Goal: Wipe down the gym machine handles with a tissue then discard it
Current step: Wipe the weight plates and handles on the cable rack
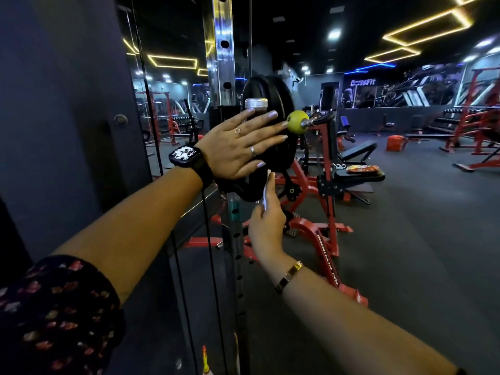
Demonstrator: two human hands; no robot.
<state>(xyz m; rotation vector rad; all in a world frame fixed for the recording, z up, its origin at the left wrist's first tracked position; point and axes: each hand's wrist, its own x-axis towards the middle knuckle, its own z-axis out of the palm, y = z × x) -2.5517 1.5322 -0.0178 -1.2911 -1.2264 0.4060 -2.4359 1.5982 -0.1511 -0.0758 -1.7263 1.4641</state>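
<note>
Centre frame: left hand (238, 144) flat, fingers spread wide, pressing on the stacked round black weight plates (282, 104). Just below, right hand (266, 226) pinches a thin folded white tissue (267, 189), seen edge-on and upright, against the plates' lower rim.

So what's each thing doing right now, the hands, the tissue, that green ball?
left hand: open, fingers straight, flat on the weight plates
right hand: pinches the tissue
tissue: white, folded, held against the plates' lower edge
weight plates: black, upright, stacked together
green ball: sits on a metal bar's end
watch: on the left wrist, screen lit
</note>
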